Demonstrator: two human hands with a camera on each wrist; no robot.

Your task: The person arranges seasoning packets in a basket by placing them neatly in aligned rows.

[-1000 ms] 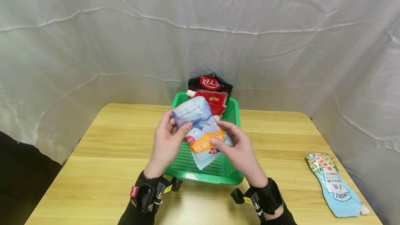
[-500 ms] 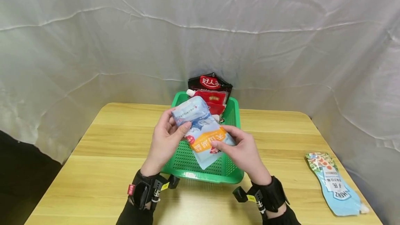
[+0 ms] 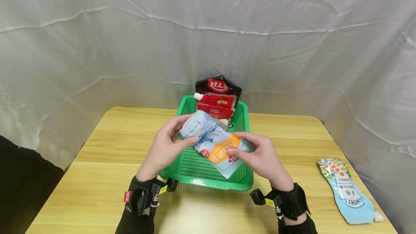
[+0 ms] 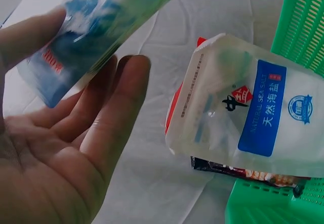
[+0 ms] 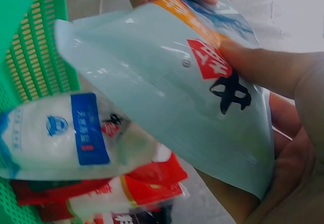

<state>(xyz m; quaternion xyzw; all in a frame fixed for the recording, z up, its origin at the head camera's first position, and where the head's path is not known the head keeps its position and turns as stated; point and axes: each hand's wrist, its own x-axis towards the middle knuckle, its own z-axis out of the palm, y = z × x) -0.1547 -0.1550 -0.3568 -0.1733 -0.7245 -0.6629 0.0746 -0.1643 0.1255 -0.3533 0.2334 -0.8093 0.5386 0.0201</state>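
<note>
A pale blue pouch point(image 3: 215, 143) with an orange band lies tilted in both hands above the green basket point(image 3: 211, 182). My left hand point(image 3: 177, 136) pinches its upper end between thumb and fingers. My right hand point(image 3: 250, 149) grips its lower end, thumb on the front. In the left wrist view the pouch point(image 4: 96, 32) lies across my left fingers point(image 4: 106, 128). Seen from the right wrist, the pouch point(image 5: 167, 92) has my right thumb point(image 5: 263, 64) pressed on its red mark. A white salt bag point(image 4: 253, 107) with a blue label lies in the basket below.
A black packet point(image 3: 219, 85) and a red spouted pouch point(image 3: 217, 103) stand at the basket's far end. A light blue Heinz pouch point(image 3: 349, 192) lies on the wooden table point(image 3: 97, 176) at the right edge. White cloth hangs behind and beside the table.
The pouch has tipped from nearly upright to a flatter slant and come lower over the basket. Both hands moved down and slightly apart, still holding it.
</note>
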